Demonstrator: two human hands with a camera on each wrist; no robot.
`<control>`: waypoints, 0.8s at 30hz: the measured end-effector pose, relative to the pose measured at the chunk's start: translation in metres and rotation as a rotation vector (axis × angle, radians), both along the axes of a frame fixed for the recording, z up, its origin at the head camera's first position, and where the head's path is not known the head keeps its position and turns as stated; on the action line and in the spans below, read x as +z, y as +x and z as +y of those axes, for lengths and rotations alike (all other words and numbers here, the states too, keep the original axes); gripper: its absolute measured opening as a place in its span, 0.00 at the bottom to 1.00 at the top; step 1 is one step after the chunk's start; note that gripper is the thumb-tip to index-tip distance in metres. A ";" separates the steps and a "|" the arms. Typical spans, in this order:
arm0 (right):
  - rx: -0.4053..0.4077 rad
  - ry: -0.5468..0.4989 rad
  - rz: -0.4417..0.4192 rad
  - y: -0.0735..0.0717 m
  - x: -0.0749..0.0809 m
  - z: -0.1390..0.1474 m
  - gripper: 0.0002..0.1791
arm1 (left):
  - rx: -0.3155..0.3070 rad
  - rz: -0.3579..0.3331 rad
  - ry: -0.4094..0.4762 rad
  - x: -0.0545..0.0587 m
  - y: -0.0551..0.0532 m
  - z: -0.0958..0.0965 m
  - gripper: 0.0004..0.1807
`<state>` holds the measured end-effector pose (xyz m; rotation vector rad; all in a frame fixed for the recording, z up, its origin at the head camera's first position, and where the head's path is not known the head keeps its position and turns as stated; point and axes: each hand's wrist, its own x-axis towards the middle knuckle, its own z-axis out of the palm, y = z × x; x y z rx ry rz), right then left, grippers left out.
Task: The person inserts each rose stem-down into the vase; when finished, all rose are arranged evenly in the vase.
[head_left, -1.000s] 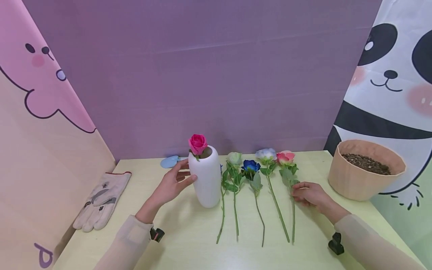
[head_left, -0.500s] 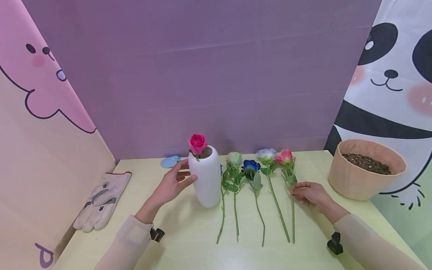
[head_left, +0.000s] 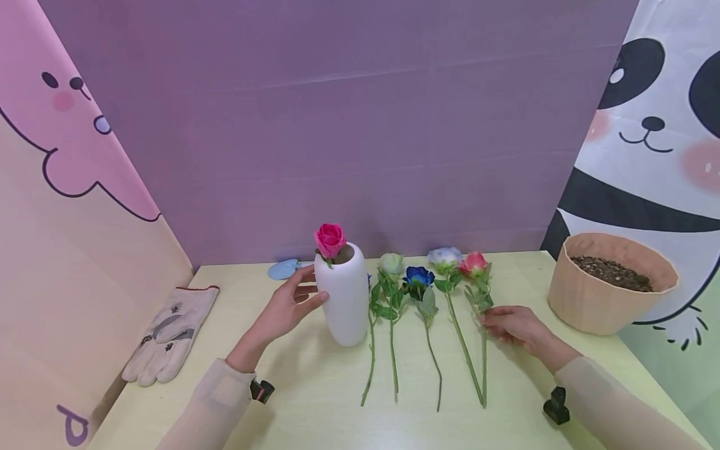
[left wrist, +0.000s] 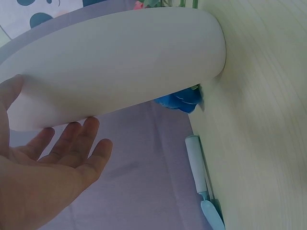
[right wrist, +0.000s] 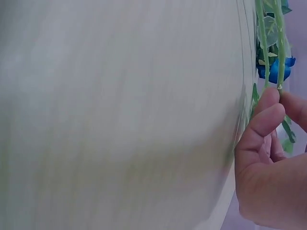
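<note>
A white vase [head_left: 344,306] stands upright on the table with one magenta rose [head_left: 330,240] in its mouth. My left hand [head_left: 285,310] holds the vase from its left side, thumb on the front and fingers round the far side; in the left wrist view, the fingertips lie along the vase wall [left wrist: 120,67]. My right hand [head_left: 516,326] pinches the stem of the coral-pink flower [head_left: 474,262], just below its leaves. In the right wrist view, that green stem [right wrist: 280,43] runs into the pinch of thumb and forefinger. The flower's lower stem reaches toward the light-blue flower's stem end.
Between vase and right hand lie a light-blue flower [head_left: 444,257], a dark-blue one [head_left: 419,278] and a pale-green one [head_left: 390,265]; another blue flower is mostly hidden behind the vase. Around them are a blue trowel [head_left: 283,269], work gloves [head_left: 173,334] and a soil-filled pot [head_left: 587,300].
My right hand has shifted slightly left with the coral-pink flower, and its stem end has swung left to meet the light-blue flower's stem. The left hand and vase stay put.
</note>
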<state>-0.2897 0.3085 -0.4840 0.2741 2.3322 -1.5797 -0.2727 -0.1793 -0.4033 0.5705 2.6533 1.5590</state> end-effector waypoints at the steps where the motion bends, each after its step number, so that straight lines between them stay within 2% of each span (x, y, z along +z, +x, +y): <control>1: 0.001 0.000 -0.003 0.000 -0.001 0.000 0.32 | 0.000 0.000 -0.003 -0.001 0.000 0.000 0.40; 13: 0.032 -0.055 -0.024 -0.002 0.002 -0.002 0.32 | 0.001 -0.005 0.017 0.001 0.000 0.000 0.40; 20: 0.058 -0.141 0.029 -0.002 0.010 -0.005 0.30 | 0.002 -0.003 0.011 0.001 0.000 0.001 0.40; 24: 0.041 -0.162 0.049 -0.001 0.016 -0.007 0.26 | 0.007 -0.010 0.008 0.001 0.001 0.001 0.40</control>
